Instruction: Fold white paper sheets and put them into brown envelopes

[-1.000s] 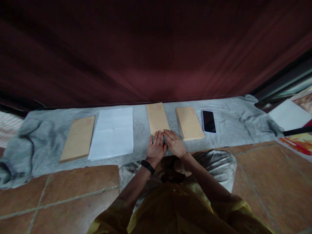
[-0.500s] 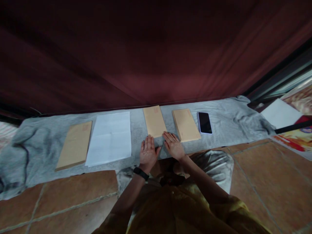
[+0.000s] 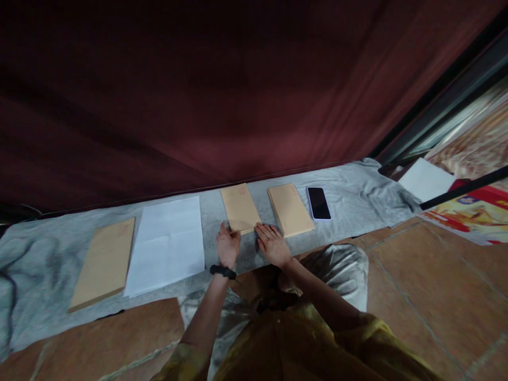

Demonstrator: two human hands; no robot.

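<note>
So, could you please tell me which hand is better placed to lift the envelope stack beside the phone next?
Probably the right hand: it lies close to the envelope stack, by its near left corner, while the left hand is farther off, at the near edge of the middle envelope.

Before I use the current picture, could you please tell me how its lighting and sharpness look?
Head view: dim overall, the red fabric nearly black at top left and lighter lower down; head view: no strong glare on the phone; head view: slightly soft, the print on the middle envelope unreadable, though the left hand and right hand stand out.
</note>
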